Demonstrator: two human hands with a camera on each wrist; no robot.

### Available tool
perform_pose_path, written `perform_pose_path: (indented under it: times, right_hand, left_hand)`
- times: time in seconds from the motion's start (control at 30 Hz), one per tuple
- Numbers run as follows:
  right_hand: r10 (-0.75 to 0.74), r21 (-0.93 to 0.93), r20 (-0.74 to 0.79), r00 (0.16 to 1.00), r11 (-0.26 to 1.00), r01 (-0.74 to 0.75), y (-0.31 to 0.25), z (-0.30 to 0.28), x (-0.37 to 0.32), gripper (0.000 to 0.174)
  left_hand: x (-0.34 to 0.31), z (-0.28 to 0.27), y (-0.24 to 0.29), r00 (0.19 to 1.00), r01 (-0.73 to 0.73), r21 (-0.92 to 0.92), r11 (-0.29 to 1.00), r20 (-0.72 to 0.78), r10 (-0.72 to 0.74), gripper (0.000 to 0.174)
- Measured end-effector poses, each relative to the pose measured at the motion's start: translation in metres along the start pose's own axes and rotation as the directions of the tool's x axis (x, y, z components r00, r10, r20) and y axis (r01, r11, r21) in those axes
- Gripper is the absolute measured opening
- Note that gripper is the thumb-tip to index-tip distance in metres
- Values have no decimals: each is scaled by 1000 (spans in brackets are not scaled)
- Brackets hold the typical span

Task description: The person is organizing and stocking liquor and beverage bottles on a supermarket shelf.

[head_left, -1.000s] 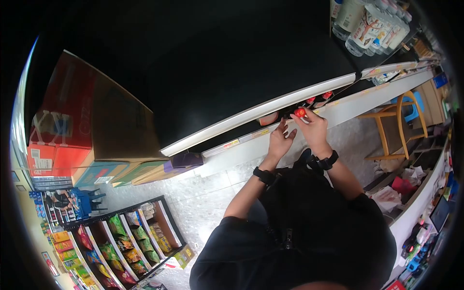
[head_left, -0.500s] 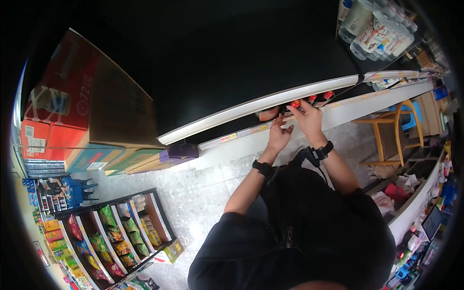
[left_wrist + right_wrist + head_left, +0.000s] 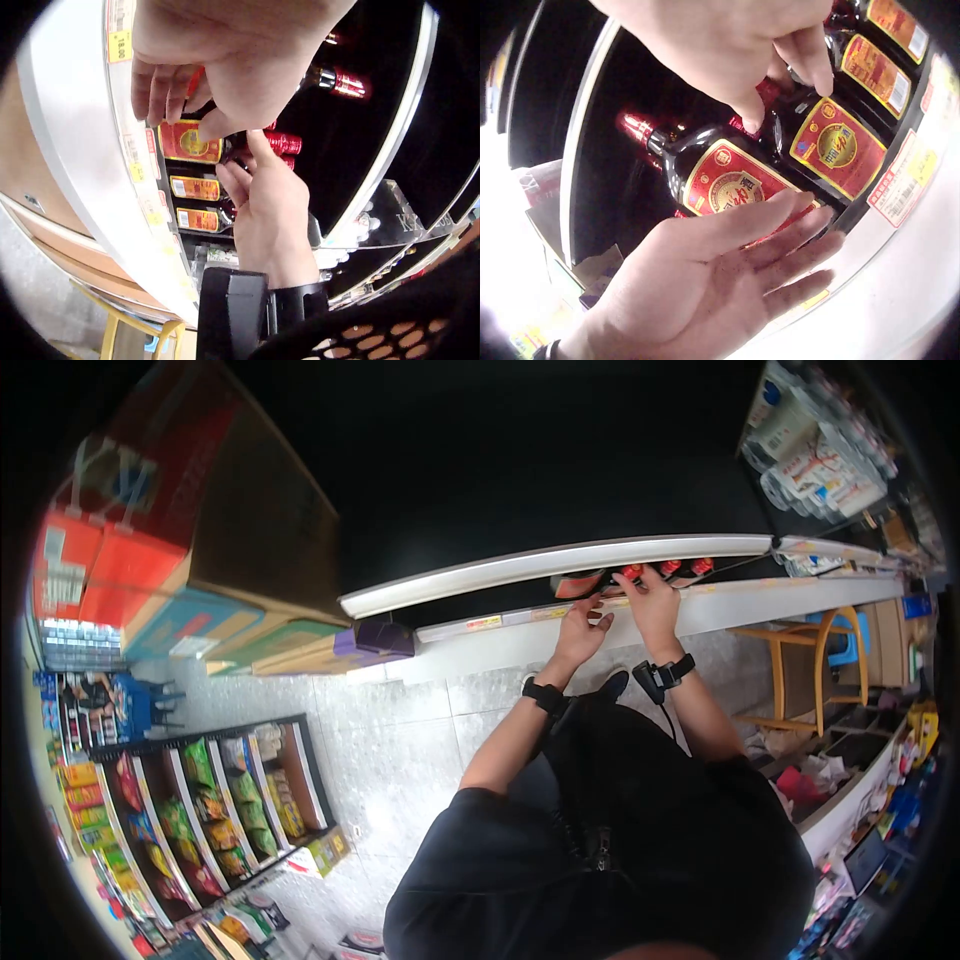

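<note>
My right hand (image 3: 655, 608) pinches a dark liquor bottle by the neck, just under its red cap (image 3: 632, 572), on the lower shelf. In the right wrist view this bottle's red and yellow label (image 3: 838, 150) faces outward. Close beside it is another dark bottle (image 3: 735, 184) with a red label, partly covered by my left hand (image 3: 705, 277). The left fingers are extended along that bottle's lower front, and the left thumb overlaps its label. Two smaller-labelled bottles (image 3: 196, 187) (image 3: 199, 219) stand on the far side of the pinched one.
A white shelf edge (image 3: 560, 563) runs above the bottles, and a price-tag strip (image 3: 490, 622) below. Cardboard boxes (image 3: 260, 510) are stacked at left, water bottles (image 3: 825, 470) at upper right. A wooden chair (image 3: 800, 660) stands right; a snack rack (image 3: 210, 810) lies behind left.
The red-capped bottle in my right hand has moved from in front of the shelf edge back into line with the other bottles. My left hand has stayed beside it, and the head view has shifted.
</note>
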State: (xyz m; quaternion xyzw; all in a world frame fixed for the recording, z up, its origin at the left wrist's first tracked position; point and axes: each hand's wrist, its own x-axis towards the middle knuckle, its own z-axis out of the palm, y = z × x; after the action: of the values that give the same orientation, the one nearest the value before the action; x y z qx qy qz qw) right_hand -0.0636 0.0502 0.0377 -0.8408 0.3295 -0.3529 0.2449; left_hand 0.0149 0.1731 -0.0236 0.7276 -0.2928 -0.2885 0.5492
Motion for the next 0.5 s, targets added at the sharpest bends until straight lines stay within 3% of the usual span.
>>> perform_pose_path:
  times: [0.07,0.1,0.13,0.2,0.27,0.33,0.4,0.5]
  right_hand:
    - [103,82,41,994,991,-106,0,0,-2,35]
    - [138,24,82,987,990,-140,1,-1,-3,37]
    - [125,30,107,986,991,-128,5,3,-5,37]
    - [71,153,43,997,985,-77,15,10,-9,42]
    - [99,202,115,988,972,-121,24,12,-13,46]
    - [94,170,41,995,980,-99,29,17,-18,48]
    - [133,138,95,987,980,-145,26,14,-23,50]
    - [165,264,67,984,948,-177,35,12,-32,44]
  left_hand:
    - [-8,-22,3,993,55,32,998,-109,-51,22]
    - [-13,-30,3,963,17,-22,1000,-270,-23,11]
    - [-14,-39,-1,955,31,-27,999,-293,-37,11]
    - [-12,-62,-9,873,2,-110,994,-485,-55,16]
    - [-5,-82,-13,819,-22,5,1000,-573,21,20]
    - [0,-99,-6,826,-28,86,996,-559,72,41]
    - [14,-104,-20,832,-57,267,962,-520,193,57]
    - [22,-115,-13,929,-41,266,963,-344,134,71]
